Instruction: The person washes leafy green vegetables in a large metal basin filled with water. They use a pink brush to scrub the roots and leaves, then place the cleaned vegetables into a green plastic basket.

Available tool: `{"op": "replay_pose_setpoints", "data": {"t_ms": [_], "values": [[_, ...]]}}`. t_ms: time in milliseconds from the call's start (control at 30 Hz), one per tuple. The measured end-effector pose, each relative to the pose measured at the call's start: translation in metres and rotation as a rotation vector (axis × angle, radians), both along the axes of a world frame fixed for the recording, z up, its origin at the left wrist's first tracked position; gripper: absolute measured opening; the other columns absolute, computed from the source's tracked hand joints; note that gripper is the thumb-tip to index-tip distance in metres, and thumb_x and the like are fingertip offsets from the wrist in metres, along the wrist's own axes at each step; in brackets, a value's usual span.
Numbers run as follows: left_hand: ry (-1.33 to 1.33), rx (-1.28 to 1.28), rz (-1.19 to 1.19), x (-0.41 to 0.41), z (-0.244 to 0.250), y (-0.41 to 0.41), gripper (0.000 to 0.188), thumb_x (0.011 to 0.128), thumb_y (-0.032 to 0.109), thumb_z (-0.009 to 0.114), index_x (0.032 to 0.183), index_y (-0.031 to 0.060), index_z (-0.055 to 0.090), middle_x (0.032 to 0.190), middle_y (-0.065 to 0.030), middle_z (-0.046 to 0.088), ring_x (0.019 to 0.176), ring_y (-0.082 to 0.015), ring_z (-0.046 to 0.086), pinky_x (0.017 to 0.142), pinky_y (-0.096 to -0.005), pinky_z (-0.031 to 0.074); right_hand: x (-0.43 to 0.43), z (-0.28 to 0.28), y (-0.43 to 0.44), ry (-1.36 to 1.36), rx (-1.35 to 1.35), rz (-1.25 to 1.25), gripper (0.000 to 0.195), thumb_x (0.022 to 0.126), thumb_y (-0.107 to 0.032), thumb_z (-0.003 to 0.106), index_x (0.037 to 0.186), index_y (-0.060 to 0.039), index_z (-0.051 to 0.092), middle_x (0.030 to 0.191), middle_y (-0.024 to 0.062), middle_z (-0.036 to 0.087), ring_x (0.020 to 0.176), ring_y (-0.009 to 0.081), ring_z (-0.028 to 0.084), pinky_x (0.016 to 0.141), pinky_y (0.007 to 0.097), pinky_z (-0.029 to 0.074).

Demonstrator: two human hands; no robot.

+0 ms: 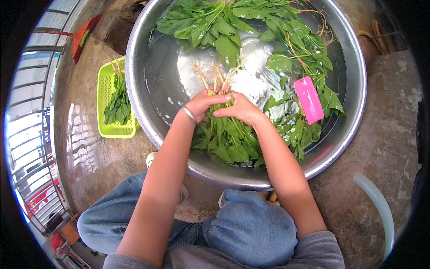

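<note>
My left hand (198, 106), with a silver bangle at the wrist, and my right hand (240, 109) both grip one bunch of leafy greens (231, 141) just below its roots. The pinkish roots point away from me, and the leaves hang into the water near the close side of a large round metal basin (357, 80). More leafy greens (205, 23) lie at the basin's far side, and others (299, 47) run down its right side with stringy roots. A pink plastic piece (309, 101), perhaps a handle or scraper, rests on the greens to the right of my hands.
Left of the basin, a lime-green plastic basket (100, 111) holds a bunch of greens (118, 101) on the wet concrete floor (80, 141). A pale hose (379, 201) curves across the floor at right. Metal bars (33, 84) line the far left. My knees are close to the basin.
</note>
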State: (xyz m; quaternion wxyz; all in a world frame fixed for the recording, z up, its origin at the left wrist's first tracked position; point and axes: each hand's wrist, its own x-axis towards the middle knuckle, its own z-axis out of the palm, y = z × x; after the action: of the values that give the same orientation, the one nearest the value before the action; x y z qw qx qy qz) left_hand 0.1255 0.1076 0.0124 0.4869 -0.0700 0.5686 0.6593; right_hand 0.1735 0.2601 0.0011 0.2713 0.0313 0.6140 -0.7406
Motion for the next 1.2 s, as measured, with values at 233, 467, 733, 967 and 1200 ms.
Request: {"op": "replay_pose_setpoints", "data": {"t_ms": [233, 467, 733, 967, 1200], "values": [[-0.151, 0.322, 0.322, 0.020, -0.019, 0.013, 0.028, 0.079, 0.010, 0.061, 0.106, 0.0037, 0.058, 0.099, -0.0050, 0.061, 0.090, -0.0145, 0.057, 0.078, -0.0286, 0.046, 0.012, -0.013, 0.027, -0.094, 0.240, -0.192, 0.036, 0.076, -0.021, 0.069, 0.102, 0.0006, 0.058, 0.092, 0.0062, 0.061, 0.084, 0.0116, 0.055, 0.077, 0.0246, 0.042], [-0.087, 0.147, 0.297, 0.018, -0.030, 0.008, 0.032, 0.075, 0.009, 0.067, 0.105, 0.0061, 0.058, 0.094, -0.0013, 0.059, 0.084, -0.0110, 0.055, 0.079, -0.0267, 0.042, 0.015, -0.001, 0.032, -0.034, 0.198, -0.589, 0.028, 0.075, -0.017, 0.068, 0.097, 0.0003, 0.062, 0.082, 0.0040, 0.062, 0.074, 0.0110, 0.055, 0.070, 0.0232, 0.043], [0.071, 0.099, 0.299, 0.026, -0.014, 0.023, 0.047, 0.067, 0.005, 0.074, 0.110, 0.0059, 0.054, 0.095, -0.0008, 0.060, 0.089, -0.0105, 0.054, 0.082, -0.0257, 0.040, -0.003, 0.002, 0.030, -0.126, 0.245, -0.301, 0.028, 0.077, -0.016, 0.066, 0.097, 0.0018, 0.060, 0.085, 0.0029, 0.061, 0.072, 0.0088, 0.054, 0.067, 0.0227, 0.042], [-0.039, 0.091, 0.481, 0.021, -0.027, 0.016, 0.055, 0.070, 0.006, 0.071, 0.120, 0.0035, 0.047, 0.095, -0.0036, 0.061, 0.093, -0.0128, 0.054, 0.084, -0.0275, 0.040, 0.009, 0.001, 0.021, -0.095, 0.115, -0.410, 0.029, 0.078, -0.018, 0.067, 0.103, -0.0035, 0.060, 0.091, 0.0005, 0.061, 0.086, 0.0082, 0.053, 0.078, 0.0226, 0.041], [-0.128, 0.051, 0.654, 0.028, -0.006, 0.034, 0.061, 0.072, 0.007, 0.070, 0.126, 0.0023, 0.040, 0.108, -0.0060, 0.057, 0.100, -0.0161, 0.052, 0.085, -0.0303, 0.041, 0.025, -0.009, 0.007, -0.079, 0.172, -0.370, 0.047, 0.076, -0.013, 0.068, 0.117, -0.0003, 0.049, 0.098, 0.0042, 0.059, 0.088, 0.0110, 0.053, 0.080, 0.0252, 0.042]]}}
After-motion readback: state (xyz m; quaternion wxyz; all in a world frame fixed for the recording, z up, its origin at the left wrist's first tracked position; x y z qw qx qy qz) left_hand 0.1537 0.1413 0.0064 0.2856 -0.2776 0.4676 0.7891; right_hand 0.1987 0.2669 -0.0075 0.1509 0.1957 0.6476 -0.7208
